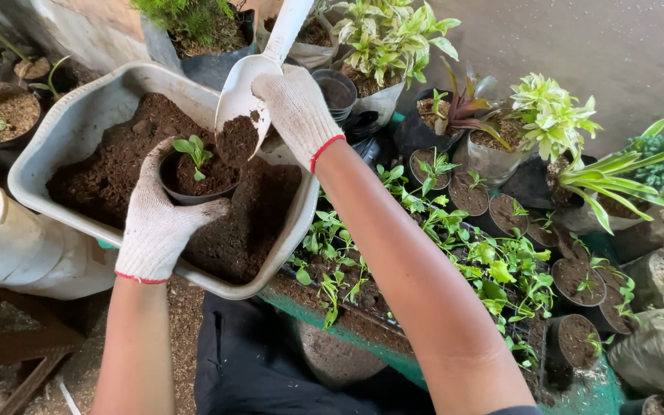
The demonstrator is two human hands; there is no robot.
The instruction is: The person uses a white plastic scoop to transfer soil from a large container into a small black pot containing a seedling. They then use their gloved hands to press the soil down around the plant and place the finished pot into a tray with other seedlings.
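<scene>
A wide grey plastic tub [78, 127] half full of dark potting soil [117, 165] lies under both gloved hands, tilted a little toward the person, likely so the soil stays within easy reach. To the right of the right hand and below its forearm, a long tray of green seedlings [455, 253] stretches away, and beyond it stand many small black pots [578, 277] with single sprouts, ranged close together among larger leafy plants [393, 34] in bags. A pale sack or container [17, 246] lies to the left of the left hand, just beside the tub's near corner. The left hand [159, 219], in a white knit glove with a red cuff, has its grip closed around the near side of a small black pot [194, 180], thumb on one side and fingers on the other, holding it upright and resting in the soil of the tub, so that what spills falls back into the tub. The right hand [295, 107], gloved the same way, has its grip clenched on the handle of a white plastic scoop [244, 92], which tips down just above and to the right of the pot; dark soil clings to its lip right beside the pot's rim. In the pot, between the two hands, a tiny seedling [192, 147] with a few green leaves stands upright near the middle, clear of the falling soil.
</scene>
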